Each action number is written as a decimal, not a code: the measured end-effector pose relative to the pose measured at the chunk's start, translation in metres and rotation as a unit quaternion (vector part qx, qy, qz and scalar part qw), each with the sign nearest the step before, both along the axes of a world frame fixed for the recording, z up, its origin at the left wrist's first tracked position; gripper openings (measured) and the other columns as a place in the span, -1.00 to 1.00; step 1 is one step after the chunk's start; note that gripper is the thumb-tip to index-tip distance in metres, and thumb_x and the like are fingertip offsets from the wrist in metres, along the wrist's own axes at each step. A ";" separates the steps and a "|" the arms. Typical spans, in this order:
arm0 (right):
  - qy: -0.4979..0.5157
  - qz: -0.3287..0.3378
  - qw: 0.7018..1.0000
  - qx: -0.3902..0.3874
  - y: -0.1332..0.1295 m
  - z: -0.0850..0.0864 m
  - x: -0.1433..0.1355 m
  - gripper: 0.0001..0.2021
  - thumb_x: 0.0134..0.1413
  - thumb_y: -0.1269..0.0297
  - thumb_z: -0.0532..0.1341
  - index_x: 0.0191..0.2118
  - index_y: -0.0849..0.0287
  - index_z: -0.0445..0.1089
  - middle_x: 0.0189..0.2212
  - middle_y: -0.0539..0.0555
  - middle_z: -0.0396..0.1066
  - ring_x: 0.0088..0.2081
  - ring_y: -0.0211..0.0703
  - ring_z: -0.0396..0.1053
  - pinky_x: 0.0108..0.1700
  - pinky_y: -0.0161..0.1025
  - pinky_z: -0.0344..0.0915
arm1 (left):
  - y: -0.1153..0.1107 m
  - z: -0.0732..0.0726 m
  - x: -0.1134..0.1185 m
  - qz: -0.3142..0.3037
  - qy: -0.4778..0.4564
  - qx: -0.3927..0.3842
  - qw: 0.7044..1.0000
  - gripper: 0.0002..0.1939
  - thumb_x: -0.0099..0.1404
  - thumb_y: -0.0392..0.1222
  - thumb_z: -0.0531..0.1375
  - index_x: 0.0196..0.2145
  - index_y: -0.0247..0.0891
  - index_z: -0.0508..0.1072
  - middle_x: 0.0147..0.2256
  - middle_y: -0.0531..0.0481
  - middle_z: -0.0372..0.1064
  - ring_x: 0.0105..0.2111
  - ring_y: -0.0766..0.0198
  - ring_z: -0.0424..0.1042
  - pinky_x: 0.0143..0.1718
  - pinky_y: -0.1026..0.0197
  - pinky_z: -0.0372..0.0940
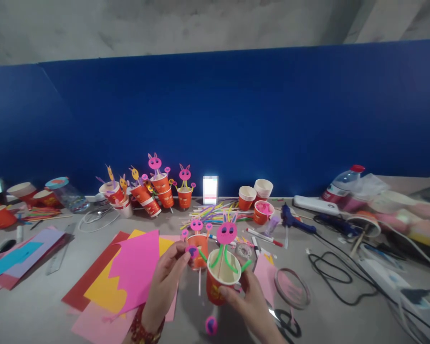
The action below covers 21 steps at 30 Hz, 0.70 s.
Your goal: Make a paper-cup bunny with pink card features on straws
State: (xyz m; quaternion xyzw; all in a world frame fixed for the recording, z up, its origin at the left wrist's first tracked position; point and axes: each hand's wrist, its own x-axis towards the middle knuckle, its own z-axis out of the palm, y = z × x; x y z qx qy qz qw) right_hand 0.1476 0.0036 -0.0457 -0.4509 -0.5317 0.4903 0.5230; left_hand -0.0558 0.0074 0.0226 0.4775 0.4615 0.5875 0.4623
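My right hand (249,298) is wrapped round a red paper cup (215,286) with a white inside. Green pipe-cleaner strips and a pink bunny-eared face (227,232) rise from this cup. My left hand (170,272) pinches a small pink disc with a purple heart (192,252) beside the end of the left green strip; whether they touch is not clear. Behind, a finished-looking cup figure (197,248) with a pink face stands upright on the table. A loose pink disc with a purple mark (211,325) lies near the front edge.
Coloured paper sheets (136,267) lie left. Several cup figures (160,184) and a lit phone (210,190) stand along the blue partition (215,119). Right are a tape roll (292,288), black scissors (288,325), a blue glue gun (297,220), cables (333,277) and a bottle (344,184).
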 end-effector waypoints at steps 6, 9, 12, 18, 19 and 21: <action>-0.005 0.005 1.000 -0.015 0.000 0.003 0.001 -0.26 -0.09 -0.02 0.42 0.21 0.13 0.27 0.10 0.29 0.42 0.11 0.24 0.39 0.16 0.13 0.29 | -0.002 -0.022 0.004 0.032 -0.069 -0.021 0.997 -0.65 0.25 -0.05 0.32 -0.02 -0.13 0.50 -0.08 -0.09 0.51 -0.07 0.10 0.48 -0.01 0.13 0.36; 0.005 0.019 1.000 0.000 -0.002 0.004 -0.005 -0.26 -0.07 -0.03 0.42 0.21 0.13 0.27 0.14 0.29 0.37 0.13 0.23 0.37 0.17 0.09 0.30 | -0.007 -0.033 0.018 -0.025 -0.102 0.026 0.994 -0.43 0.25 -0.06 0.32 0.19 0.00 0.31 0.18 -0.12 0.34 0.11 0.00 0.39 0.11 0.03 0.32; 0.011 0.035 0.999 0.020 -0.002 0.009 -0.012 -0.28 -0.06 -0.05 0.41 0.19 0.13 0.27 0.13 0.28 0.39 0.11 0.20 0.39 0.15 0.04 0.31 | -0.016 -0.046 0.034 -0.066 -0.114 0.049 0.990 -0.03 0.20 -0.05 0.36 0.38 0.12 -0.13 0.30 -0.14 0.15 0.25 -0.07 0.23 0.22 -0.06 0.21; -0.072 0.027 0.994 0.082 -0.004 0.018 -0.010 -0.36 0.02 -0.11 0.35 0.16 0.09 0.30 0.07 0.25 0.44 0.06 0.20 0.41 0.08 0.00 0.36 | -0.022 -0.069 0.048 -0.034 -0.113 0.007 0.993 0.22 0.13 0.02 0.39 0.40 -0.04 -0.44 0.33 -0.29 0.07 0.25 -0.16 0.23 0.17 -0.06 0.27; -0.093 0.023 0.991 0.098 -0.004 0.018 -0.008 -0.36 0.03 -0.14 0.34 0.16 0.09 0.30 0.07 0.25 0.43 0.08 0.21 0.39 0.09 0.00 0.35 | -0.021 -0.069 0.047 -0.046 -0.113 0.016 0.992 0.21 0.12 0.04 0.39 0.41 -0.05 -0.39 0.32 -0.30 0.10 0.24 -0.18 0.24 0.17 -0.08 0.27; -0.134 0.023 0.983 0.120 -0.006 0.020 -0.005 -0.36 0.01 -0.19 0.32 0.12 0.07 0.34 0.04 0.24 0.44 0.08 0.22 0.38 0.09 0.00 0.34 | -0.020 -0.069 0.042 -0.075 -0.095 0.024 0.992 0.11 0.12 0.07 0.38 0.41 -0.09 -0.20 0.28 -0.28 0.19 0.24 -0.21 0.23 0.19 -0.10 0.24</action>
